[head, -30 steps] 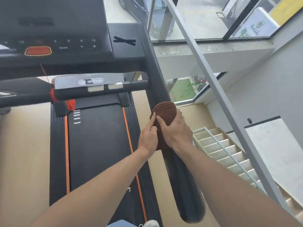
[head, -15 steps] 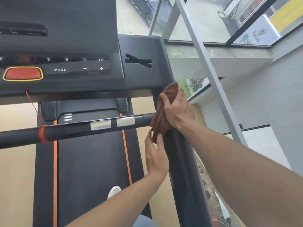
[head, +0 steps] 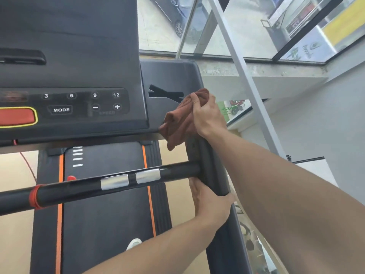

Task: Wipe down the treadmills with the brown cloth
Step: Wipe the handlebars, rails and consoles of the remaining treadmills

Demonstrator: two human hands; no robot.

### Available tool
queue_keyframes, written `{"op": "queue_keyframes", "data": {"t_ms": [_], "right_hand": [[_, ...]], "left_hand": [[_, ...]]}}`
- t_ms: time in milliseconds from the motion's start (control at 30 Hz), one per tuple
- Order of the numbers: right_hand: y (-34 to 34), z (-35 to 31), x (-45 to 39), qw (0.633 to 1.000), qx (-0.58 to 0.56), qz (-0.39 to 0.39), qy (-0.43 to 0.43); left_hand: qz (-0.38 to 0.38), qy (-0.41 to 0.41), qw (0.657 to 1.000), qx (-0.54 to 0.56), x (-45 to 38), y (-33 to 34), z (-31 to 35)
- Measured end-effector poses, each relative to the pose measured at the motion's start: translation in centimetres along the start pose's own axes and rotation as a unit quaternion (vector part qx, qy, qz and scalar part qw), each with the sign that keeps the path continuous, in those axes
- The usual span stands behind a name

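Looming over everything is the treadmill (head: 110, 204), its dark console (head: 79, 62) filling the upper left and its black belt (head: 106, 224), edged with orange stripes, running below. On the console panel sit the number keys 3, 6, 9 and 12, a MODE button (head: 61, 110), minus and plus keys, and a red stop button (head: 16, 116) ringed in yellow at the far left. Across the middle runs the black crossbar (head: 88, 186), carrying two silver sensor plates (head: 130, 178) and a red cord (head: 35, 196) wound round it near the left end. That bar meets the right upright (head: 209, 169), a thick dark post rising to the console's right wing.

And here is the action: the right hand (head: 208, 117) grips the brown cloth (head: 181, 119), fingers curled over its top, pressing it against the upright just where the post joins the console's lower right corner (one loose tail of cloth hangs down beside the post). Lower down, the left hand (head: 211, 202) is wrapped around the same upright just under the crossbar joint, thumb on the near face and fingers hidden behind it. A white shoe tip (head: 134, 243) peeks out on the belt beneath the left forearm. Beyond the machine, a pale slanting rail (head: 248, 86) crosses windows at upper right.
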State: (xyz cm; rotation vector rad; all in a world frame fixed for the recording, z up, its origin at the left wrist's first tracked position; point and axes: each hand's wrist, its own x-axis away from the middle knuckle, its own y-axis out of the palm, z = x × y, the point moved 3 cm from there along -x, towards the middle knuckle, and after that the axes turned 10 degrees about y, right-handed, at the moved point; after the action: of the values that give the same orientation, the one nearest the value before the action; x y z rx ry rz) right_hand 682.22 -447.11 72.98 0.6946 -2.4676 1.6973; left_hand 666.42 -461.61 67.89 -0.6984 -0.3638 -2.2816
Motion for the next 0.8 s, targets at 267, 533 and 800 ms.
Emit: {"op": "queue_keyframes", "data": {"t_ms": [267, 533, 800], "right_hand": [[0.1, -6.3, -5.5, 0.999, 0.01, 0.039, -0.004], [-0.2, -4.7, -5.4, 0.997, -0.011, -0.039, -0.069], [-1.0, 4.3, 1.3, 0.986, -0.051, -0.126, -0.099]], "left_hand": [[-0.055, -0.043, 0.997, 0.037, -0.2, 0.0, 0.0], [-0.041, -0.048, 0.998, -0.005, -0.4, -0.5, 0.5], [-0.058, 0.009, 0.997, -0.047, 0.1, -1.2, 1.2]]}}
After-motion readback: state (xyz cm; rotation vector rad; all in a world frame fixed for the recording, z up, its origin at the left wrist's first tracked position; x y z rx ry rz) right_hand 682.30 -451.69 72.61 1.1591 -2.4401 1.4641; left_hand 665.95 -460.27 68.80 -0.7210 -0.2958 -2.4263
